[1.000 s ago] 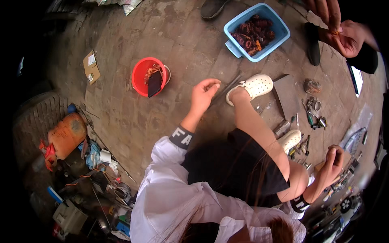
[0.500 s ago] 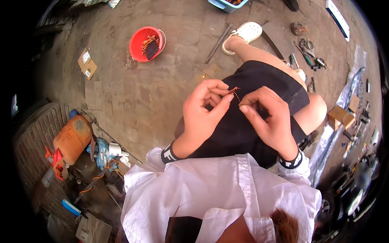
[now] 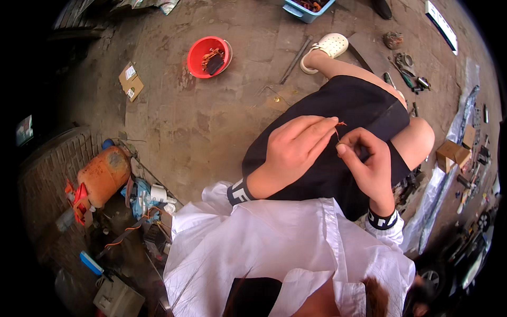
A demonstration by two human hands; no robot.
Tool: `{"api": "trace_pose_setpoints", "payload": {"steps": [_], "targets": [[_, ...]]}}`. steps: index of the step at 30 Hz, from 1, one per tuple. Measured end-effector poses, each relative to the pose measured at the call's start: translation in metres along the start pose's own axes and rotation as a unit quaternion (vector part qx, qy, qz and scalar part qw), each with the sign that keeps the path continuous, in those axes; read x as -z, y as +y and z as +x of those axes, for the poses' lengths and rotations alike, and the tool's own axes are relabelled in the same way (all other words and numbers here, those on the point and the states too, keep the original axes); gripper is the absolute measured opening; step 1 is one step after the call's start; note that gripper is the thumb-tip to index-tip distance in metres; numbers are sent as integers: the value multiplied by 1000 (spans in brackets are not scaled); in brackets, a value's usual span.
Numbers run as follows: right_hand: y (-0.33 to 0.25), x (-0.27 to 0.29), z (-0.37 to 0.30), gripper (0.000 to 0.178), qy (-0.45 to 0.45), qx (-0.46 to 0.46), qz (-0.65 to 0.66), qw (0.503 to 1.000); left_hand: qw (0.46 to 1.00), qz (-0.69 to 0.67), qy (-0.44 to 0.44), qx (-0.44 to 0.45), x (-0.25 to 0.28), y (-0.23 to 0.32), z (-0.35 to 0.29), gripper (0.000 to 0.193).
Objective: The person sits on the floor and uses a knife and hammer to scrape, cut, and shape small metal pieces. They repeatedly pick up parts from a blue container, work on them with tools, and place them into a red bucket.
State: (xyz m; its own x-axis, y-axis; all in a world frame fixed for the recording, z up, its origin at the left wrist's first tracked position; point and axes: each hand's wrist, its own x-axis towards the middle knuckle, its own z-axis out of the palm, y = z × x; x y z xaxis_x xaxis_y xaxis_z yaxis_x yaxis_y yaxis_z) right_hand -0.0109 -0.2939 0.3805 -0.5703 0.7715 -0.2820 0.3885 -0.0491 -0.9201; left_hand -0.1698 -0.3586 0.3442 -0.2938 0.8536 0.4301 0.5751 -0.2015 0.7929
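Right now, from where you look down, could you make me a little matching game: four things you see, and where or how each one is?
Things:
1. thin reddish strand
2. red bucket
3. orange tank
4. blue basin

Places or states:
A. cut off by the picture's top edge
B. in the picture's left part, lower than the bucket
C. at the fingertips of the left hand and right hand
D. has a dark, flat thing inside

Pairs: 1-C, 2-D, 3-B, 4-A

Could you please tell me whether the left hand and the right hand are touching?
Apart: the head view shows black fabric in the gap between the left hand and right hand.
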Motion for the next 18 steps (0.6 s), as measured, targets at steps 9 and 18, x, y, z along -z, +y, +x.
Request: {"api": "trace_pose_setpoints", "payload": {"steps": [9,18], "targets": [[0,0,-10,8,18,-34,-57,998,912,-329,-68,236,5,2,-6,15],[-10,12,7,18,-65,224,-237,943,722,-495,-219,431,24,-6,2,7]]}}
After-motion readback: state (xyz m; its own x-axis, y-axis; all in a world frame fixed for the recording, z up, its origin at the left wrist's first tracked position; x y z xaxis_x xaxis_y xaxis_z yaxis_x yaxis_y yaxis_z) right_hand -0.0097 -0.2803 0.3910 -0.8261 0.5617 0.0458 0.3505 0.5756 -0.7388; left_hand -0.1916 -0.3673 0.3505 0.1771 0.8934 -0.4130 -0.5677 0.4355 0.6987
